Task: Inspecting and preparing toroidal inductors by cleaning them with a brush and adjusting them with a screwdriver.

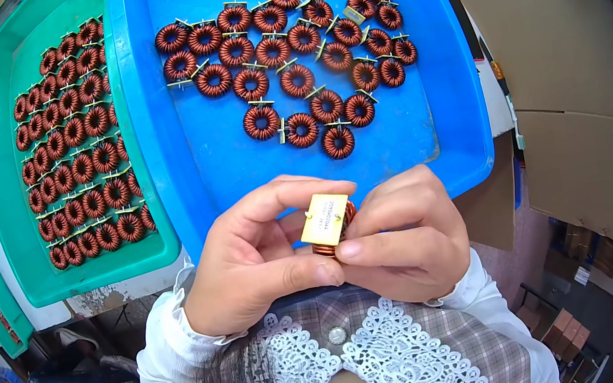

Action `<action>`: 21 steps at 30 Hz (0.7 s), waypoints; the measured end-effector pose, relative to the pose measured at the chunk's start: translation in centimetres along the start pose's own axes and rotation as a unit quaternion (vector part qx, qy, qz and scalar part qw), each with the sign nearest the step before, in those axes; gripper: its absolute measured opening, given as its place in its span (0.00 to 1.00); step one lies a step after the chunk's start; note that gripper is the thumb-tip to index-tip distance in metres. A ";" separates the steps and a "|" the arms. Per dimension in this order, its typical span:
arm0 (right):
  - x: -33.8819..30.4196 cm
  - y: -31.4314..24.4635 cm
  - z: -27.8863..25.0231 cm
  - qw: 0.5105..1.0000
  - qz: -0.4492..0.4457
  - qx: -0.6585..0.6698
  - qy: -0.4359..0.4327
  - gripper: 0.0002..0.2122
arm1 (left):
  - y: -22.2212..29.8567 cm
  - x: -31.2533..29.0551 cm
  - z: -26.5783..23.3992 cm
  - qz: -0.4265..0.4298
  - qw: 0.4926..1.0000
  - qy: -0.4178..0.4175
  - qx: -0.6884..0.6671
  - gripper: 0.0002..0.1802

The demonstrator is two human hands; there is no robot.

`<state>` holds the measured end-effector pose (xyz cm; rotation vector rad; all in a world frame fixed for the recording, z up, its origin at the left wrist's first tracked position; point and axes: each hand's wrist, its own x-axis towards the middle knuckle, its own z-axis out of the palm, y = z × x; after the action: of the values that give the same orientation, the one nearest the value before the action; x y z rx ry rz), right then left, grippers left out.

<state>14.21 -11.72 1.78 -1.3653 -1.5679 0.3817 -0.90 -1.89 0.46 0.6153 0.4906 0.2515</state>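
Observation:
Between my two hands, in front of my chest, is a copper-wound toroidal coil (349, 215) with a flat yellow base plate (324, 219) turned up toward me. My left hand (247, 249) grips it from the left, the thumb low by the plate and the index finger along its top edge. From the right, my right hand (414, 235) pinches the coil, thumb and curled fingers closed at its side. Most of the winding is hidden behind the plate and my fingers. Just beyond my hands, a blue tray (394, 137) holds several similar coils lying on their sides.
To the left, a green tray (17, 237) carries rows of coils (82, 167) packed closely. Another green tray (1, 316) stands at the far left edge. Brown cardboard (562, 31) lies to the right of the blue tray. Small boxes (565, 331) sit low on the right.

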 end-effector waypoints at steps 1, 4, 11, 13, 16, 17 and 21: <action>0.1 0.1 -0.1 1.000 -0.010 -0.012 0.001 0.18 | 0.0 0.0 -0.3 0.017 0.999 -0.041 0.002 0.30; -0.1 0.1 -0.1 0.999 0.005 -0.012 0.029 0.21 | 0.3 -0.2 0.2 -0.011 0.997 -0.057 -0.053 0.28; 0.1 0.5 -0.2 0.998 0.034 0.019 0.042 0.28 | -0.2 -0.5 0.1 -0.022 0.996 -0.035 -0.077 0.26; 0.1 0.5 -0.2 0.998 0.036 0.023 0.040 0.27 | -0.3 -0.6 0.0 -0.014 0.997 -0.033 -0.069 0.26; 0.2 0.5 -0.3 0.999 0.028 0.019 0.033 0.27 | -0.4 -0.7 -0.3 -0.024 0.997 -0.030 -0.069 0.22; 0.2 0.5 -0.4 0.999 0.029 0.018 0.029 0.27 | -0.3 -0.6 -0.3 -0.029 0.996 -0.035 -0.070 0.21; 0.3 0.4 -0.4 0.999 0.033 0.019 0.021 0.27 | -0.2 -0.6 -0.5 -0.044 0.994 -0.048 -0.086 0.19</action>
<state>14.81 -11.46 1.84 -1.3891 -1.4764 0.4178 -1.62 -2.01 0.25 0.4346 0.3972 0.1770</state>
